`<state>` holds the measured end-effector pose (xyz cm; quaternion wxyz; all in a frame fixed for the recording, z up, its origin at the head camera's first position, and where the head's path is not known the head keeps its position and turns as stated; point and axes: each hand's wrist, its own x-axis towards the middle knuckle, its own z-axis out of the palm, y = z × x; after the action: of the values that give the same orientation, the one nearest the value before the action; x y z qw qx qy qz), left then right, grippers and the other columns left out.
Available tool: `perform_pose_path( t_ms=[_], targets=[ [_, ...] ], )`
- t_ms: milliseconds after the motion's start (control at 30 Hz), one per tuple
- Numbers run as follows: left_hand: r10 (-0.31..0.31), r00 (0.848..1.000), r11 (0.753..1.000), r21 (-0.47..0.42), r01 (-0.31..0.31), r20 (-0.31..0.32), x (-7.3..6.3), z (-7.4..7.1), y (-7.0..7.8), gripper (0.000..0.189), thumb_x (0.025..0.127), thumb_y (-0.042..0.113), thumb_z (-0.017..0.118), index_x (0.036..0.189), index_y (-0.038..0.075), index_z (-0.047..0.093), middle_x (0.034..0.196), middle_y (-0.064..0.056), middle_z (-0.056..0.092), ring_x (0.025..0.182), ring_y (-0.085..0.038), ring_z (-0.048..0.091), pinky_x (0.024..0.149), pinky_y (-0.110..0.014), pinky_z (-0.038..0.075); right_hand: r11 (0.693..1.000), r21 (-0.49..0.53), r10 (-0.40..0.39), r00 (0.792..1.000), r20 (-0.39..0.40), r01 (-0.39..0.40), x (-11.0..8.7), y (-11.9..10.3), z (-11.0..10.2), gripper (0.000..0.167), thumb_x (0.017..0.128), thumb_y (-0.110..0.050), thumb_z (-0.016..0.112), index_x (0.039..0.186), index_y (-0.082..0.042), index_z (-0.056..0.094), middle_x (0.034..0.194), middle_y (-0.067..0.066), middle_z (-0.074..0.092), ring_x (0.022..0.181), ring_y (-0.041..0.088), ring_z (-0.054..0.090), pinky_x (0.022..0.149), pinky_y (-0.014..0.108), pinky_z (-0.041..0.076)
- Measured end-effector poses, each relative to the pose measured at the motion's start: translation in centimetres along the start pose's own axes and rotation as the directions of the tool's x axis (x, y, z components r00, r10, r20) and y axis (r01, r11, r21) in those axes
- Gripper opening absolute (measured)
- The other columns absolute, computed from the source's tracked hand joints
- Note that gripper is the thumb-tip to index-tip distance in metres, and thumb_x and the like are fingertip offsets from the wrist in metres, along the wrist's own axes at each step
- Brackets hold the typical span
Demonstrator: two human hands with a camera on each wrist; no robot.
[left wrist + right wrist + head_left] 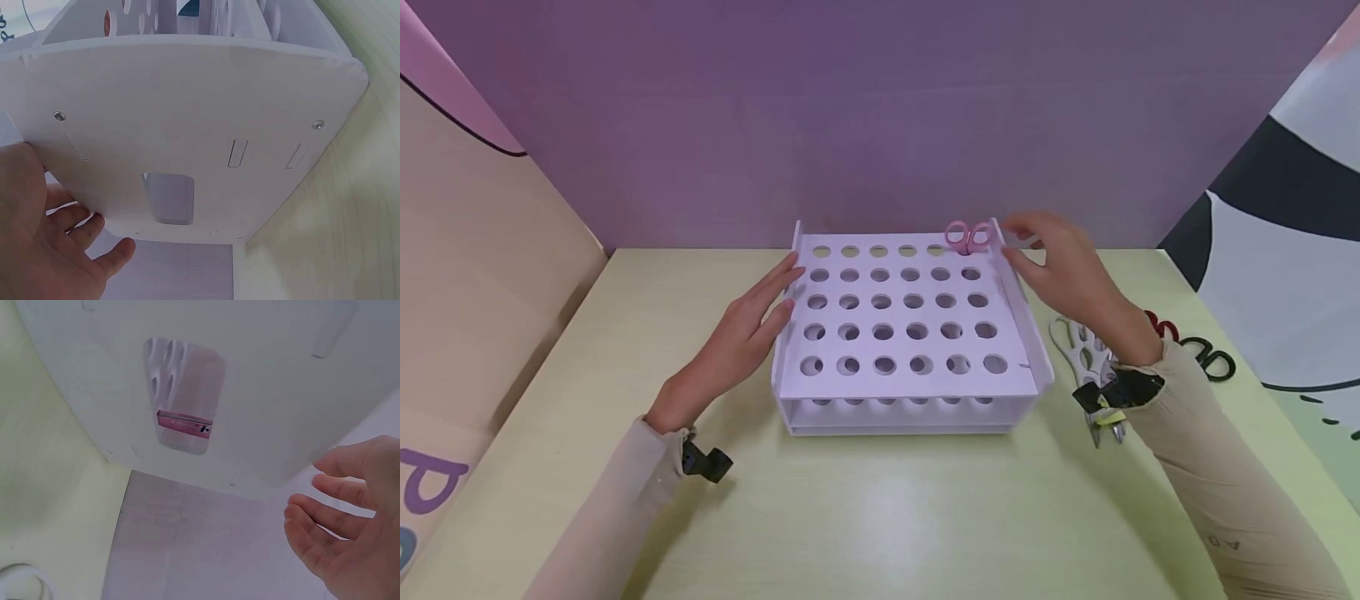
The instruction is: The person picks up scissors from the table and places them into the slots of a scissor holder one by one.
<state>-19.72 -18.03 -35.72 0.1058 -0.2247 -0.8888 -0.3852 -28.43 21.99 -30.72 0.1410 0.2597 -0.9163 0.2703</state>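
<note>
A white rack (pixel 910 387) with rows of round holes stands on the table. Pink-handled scissors (pixel 956 241) sit in the hole at its back right corner, handles up. My left hand (pixel 737 346) rests its straightened fingers on the rack's left side edge. In the left wrist view, the fingertips lie along the edge of the left side panel (pixel 262 94). Just outside the right side panel (pixel 269 406), near its back corner, is my right hand (pixel 1067 267), fingers loosely bent and holding nothing. A pink strip (pixel 184 425) shows through that panel's slot.
Right of the rack, partly under my right wrist, lie scissors with pale handles (pixel 1062 342). Beside them are red-handled scissors (pixel 1167 328) and black-handled scissors (pixel 1217 367). A purple wall (pixel 880 125) rises behind the table (pixel 880 517).
</note>
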Motion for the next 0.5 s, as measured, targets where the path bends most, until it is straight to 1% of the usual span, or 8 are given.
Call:
perform_pose_path(
  t_ms=[200, 233, 267, 400, 433, 467, 500],
  targets=[
    [-0.003, 1.000, 1.000, -0.008, 0.003, 0.005, 0.0, 0.2, -0.3, 0.048, 0.106, 0.021, 0.044, 0.151, 0.008, 0.041, 0.164, 0.001, 0.023, 0.150, -0.020, 0.024, 0.118, -0.047, 0.026, 1.000, 0.025, 0.015, 0.997, -0.071, -0.014, -1.8, 1.6, -0.8, 0.037, 0.097, -0.010, 0.061, 0.132, 0.002, 0.057, 0.125, 0.022, 0.063, 0.112, 0.036, 0.058, 0.091, 0.054, 0.049],
    [-0.002, 1.000, 1.000, -0.010, 0.002, 0.004, 0.0, 0.2, -0.3, 0.047, 0.105, 0.021, 0.044, 0.151, 0.008, 0.041, 0.164, 0.001, 0.023, 0.150, -0.020, 0.024, 0.118, -0.047, 0.026, 1.000, 0.021, 0.022, 0.997, -0.078, -0.021, -2.1, 1.8, -0.9, 0.037, 0.097, -0.011, 0.061, 0.131, 0.002, 0.058, 0.125, 0.021, 0.063, 0.112, 0.036, 0.058, 0.092, 0.050, 0.050],
    [0.002, 1.000, 1.000, -0.012, -0.001, 0.002, 0.0, 0.2, -0.3, 0.047, 0.105, 0.020, 0.044, 0.151, 0.007, 0.041, 0.164, 0.000, 0.023, 0.150, -0.020, 0.024, 0.118, -0.047, 0.026, 1.000, 0.018, 0.024, 0.996, -0.084, -0.022, -2.4, 2.1, -1.1, 0.036, 0.097, -0.011, 0.061, 0.131, 0.002, 0.058, 0.125, 0.021, 0.063, 0.112, 0.036, 0.059, 0.091, 0.050, 0.050],
    [0.013, 1.000, 1.000, -0.013, -0.013, -0.007, 0.2, 0.3, -0.5, 0.047, 0.105, 0.020, 0.044, 0.151, 0.007, 0.041, 0.164, 0.000, 0.024, 0.149, -0.020, 0.025, 0.118, -0.047, 0.026, 0.998, -0.011, 0.055, 0.995, -0.089, -0.056, -3.5, 3.0, -1.5, 0.037, 0.098, -0.014, 0.061, 0.131, 0.000, 0.058, 0.125, 0.020, 0.062, 0.112, 0.035, 0.058, 0.091, 0.047, 0.050],
    [0.015, 1.000, 1.000, -0.015, -0.015, -0.007, 0.2, 0.3, -0.5, 0.047, 0.105, 0.020, 0.044, 0.151, 0.007, 0.041, 0.164, 0.000, 0.024, 0.149, -0.020, 0.025, 0.118, -0.047, 0.026, 0.998, -0.020, 0.065, 0.994, -0.086, -0.067, -3.8, 3.1, -1.6, 0.037, 0.098, -0.016, 0.061, 0.131, -0.001, 0.058, 0.126, 0.020, 0.062, 0.112, 0.034, 0.058, 0.090, 0.048, 0.050],
    [0.016, 1.000, 1.000, -0.017, -0.016, -0.009, 0.2, 0.3, -0.5, 0.047, 0.105, 0.021, 0.044, 0.151, 0.007, 0.041, 0.164, 0.000, 0.024, 0.149, -0.020, 0.025, 0.118, -0.047, 0.026, 0.997, -0.020, 0.068, 0.994, -0.085, -0.070, -4.0, 3.3, -1.6, 0.036, 0.098, -0.016, 0.061, 0.131, 0.000, 0.058, 0.125, 0.020, 0.062, 0.112, 0.035, 0.058, 0.090, 0.052, 0.050],
    [0.016, 1.000, 1.000, -0.017, -0.016, -0.009, 0.3, 0.3, -0.5, 0.047, 0.106, 0.021, 0.044, 0.151, 0.007, 0.041, 0.164, 0.000, 0.024, 0.149, -0.020, 0.025, 0.118, -0.047, 0.026, 0.997, -0.025, 0.073, 0.994, -0.082, -0.075, -4.3, 3.5, -1.7, 0.036, 0.098, -0.016, 0.061, 0.130, -0.001, 0.058, 0.125, 0.020, 0.062, 0.112, 0.035, 0.057, 0.089, 0.052, 0.050]
  ],
)
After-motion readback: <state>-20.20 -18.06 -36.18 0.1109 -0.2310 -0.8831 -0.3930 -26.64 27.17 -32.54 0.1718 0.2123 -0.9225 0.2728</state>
